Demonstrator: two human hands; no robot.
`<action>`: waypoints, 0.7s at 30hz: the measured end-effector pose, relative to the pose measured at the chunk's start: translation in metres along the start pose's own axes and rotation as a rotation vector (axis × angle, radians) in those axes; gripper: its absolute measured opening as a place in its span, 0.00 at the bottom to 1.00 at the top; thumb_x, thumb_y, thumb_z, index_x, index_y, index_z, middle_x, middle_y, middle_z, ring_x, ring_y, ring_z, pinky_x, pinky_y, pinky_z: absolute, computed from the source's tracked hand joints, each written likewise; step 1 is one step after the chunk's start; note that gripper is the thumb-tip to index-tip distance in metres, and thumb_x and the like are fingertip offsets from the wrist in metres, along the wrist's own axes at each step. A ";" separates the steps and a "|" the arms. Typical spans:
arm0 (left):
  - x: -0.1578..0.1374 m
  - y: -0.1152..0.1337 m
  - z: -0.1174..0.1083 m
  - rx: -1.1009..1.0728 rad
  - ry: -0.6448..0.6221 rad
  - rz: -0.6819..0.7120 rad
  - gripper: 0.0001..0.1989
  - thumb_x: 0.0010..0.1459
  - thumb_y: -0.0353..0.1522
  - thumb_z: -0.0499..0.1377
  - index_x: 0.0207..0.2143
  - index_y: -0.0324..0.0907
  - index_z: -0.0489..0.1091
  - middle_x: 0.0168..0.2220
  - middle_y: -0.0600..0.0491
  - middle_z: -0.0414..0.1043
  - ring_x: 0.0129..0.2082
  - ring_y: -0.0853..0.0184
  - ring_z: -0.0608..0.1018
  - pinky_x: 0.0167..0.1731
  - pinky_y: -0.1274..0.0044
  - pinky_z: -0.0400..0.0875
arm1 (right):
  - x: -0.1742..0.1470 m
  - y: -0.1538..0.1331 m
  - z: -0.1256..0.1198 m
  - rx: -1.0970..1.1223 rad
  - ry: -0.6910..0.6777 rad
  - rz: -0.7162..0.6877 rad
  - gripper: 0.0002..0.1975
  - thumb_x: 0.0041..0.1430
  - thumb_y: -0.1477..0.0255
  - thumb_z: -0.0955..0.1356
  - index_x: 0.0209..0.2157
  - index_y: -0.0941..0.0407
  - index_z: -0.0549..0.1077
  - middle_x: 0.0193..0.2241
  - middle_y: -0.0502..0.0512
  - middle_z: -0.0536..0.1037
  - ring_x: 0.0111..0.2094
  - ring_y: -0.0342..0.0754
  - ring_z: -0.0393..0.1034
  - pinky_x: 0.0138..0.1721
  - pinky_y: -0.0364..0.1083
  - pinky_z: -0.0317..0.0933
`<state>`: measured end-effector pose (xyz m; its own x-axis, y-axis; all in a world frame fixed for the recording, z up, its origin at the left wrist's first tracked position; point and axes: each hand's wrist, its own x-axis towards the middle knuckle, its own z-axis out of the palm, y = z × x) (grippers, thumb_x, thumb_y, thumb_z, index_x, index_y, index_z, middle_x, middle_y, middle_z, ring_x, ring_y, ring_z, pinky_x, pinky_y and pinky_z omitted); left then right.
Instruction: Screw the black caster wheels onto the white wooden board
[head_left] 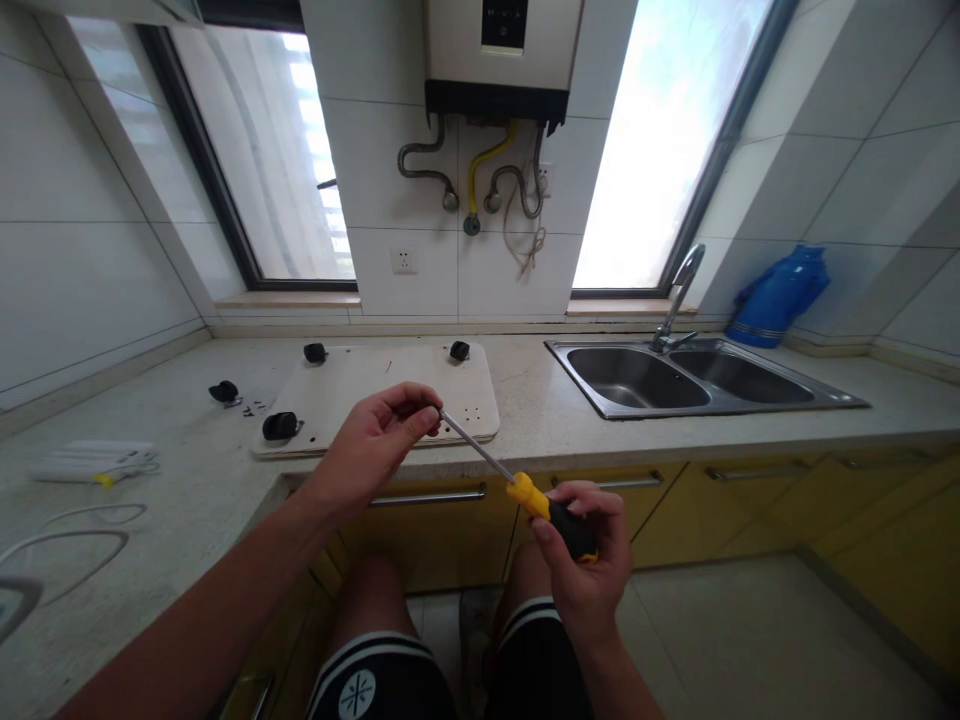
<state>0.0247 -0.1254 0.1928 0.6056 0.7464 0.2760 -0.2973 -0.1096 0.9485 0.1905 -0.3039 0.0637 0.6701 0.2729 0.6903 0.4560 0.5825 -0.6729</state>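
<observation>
My right hand [592,550] is wrapped round the yellow and black handle of a screwdriver [531,496], whose metal shaft points up and to the left. At the shaft's tip, my left hand [386,430] is closed in a pinch; whatever small thing lies between its fingers is too hidden to name. Behind that hand a white board [390,390] with small holes lies flat on the counter. Black caster wheels stand on three of its corners: back left [315,352], back right [460,351] and front left [280,426]. The front right corner shows only holes.
Left of the board lie a loose black caster [223,391] and several small screws [253,408]. Farther left are a white power strip [97,462] and a cable [82,535]. A double sink [592,385] with a faucet [679,300] and a blue bag-like object [780,295] are at right.
</observation>
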 end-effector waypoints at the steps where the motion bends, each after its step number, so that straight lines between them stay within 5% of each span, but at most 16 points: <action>1: 0.001 -0.002 -0.002 0.014 -0.019 0.001 0.22 0.48 0.46 0.85 0.37 0.42 0.86 0.32 0.52 0.79 0.34 0.68 0.78 0.37 0.78 0.75 | 0.000 0.002 -0.001 0.007 -0.001 0.023 0.13 0.64 0.72 0.80 0.42 0.50 0.74 0.40 0.49 0.81 0.40 0.43 0.79 0.42 0.41 0.77; 10: 0.051 -0.029 -0.006 0.032 -0.010 0.089 0.20 0.52 0.45 0.83 0.39 0.42 0.85 0.35 0.51 0.80 0.35 0.67 0.79 0.39 0.76 0.76 | 0.038 0.038 0.017 0.185 -0.013 0.239 0.15 0.65 0.66 0.81 0.41 0.50 0.73 0.36 0.47 0.82 0.31 0.51 0.87 0.26 0.44 0.78; 16: 0.176 -0.047 -0.017 0.002 0.039 0.238 0.19 0.53 0.42 0.82 0.41 0.43 0.85 0.37 0.51 0.81 0.37 0.66 0.80 0.43 0.74 0.77 | 0.155 0.115 0.060 0.136 -0.108 0.203 0.19 0.65 0.60 0.81 0.41 0.50 0.71 0.36 0.46 0.82 0.25 0.47 0.83 0.22 0.42 0.72; 21: 0.283 -0.093 -0.026 -0.052 0.101 0.265 0.22 0.53 0.46 0.81 0.42 0.42 0.83 0.40 0.50 0.82 0.40 0.66 0.81 0.47 0.73 0.78 | 0.242 0.206 0.093 0.060 -0.202 0.283 0.20 0.62 0.54 0.81 0.38 0.51 0.73 0.31 0.44 0.77 0.20 0.41 0.73 0.19 0.42 0.63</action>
<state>0.2045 0.1129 0.1791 0.4263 0.7579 0.4938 -0.4740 -0.2778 0.8356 0.3919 -0.0462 0.1169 0.6328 0.5726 0.5212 0.2291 0.5046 -0.8324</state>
